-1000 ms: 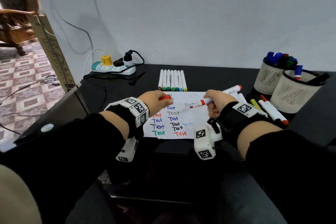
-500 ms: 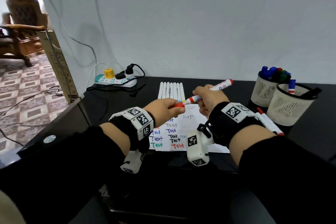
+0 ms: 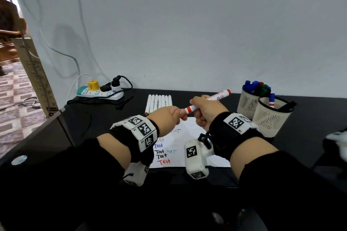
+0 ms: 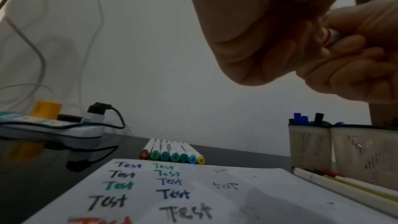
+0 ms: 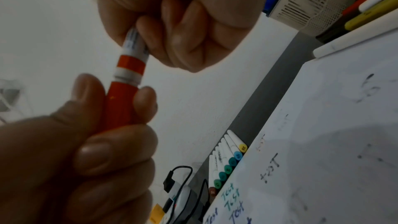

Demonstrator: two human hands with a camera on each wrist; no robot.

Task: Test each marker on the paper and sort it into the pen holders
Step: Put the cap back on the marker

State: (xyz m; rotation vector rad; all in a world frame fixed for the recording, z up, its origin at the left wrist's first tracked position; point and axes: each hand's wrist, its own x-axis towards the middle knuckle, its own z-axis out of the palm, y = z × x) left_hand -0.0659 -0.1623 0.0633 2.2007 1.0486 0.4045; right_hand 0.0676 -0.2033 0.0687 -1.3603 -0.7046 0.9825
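Note:
A red-and-white marker (image 3: 217, 97) is held in the air above the test paper (image 3: 189, 137). My right hand (image 3: 204, 110) grips its barrel in a fist. My left hand (image 3: 180, 115) pinches the red cap (image 5: 120, 106), which sits on the marker's near end. The right wrist view shows the cap against the barrel's white collar. Two beige mesh pen holders (image 3: 247, 105) (image 3: 270, 118) stand at the right; the far one holds several blue, green and dark markers, the near one a blue-capped and a black one.
Several white markers (image 3: 159, 102) lie in a row behind the paper. More markers (image 4: 344, 186) lie between the paper and the holders. A power strip (image 3: 101, 93) with plugs and cables sits at the back left. The black table's left edge (image 3: 62, 116) borders a doorway.
A second ago my right hand had the uncapped marker's tip at the paper while my left held the cap. Both hands rose and met; the cap is now on the marker.

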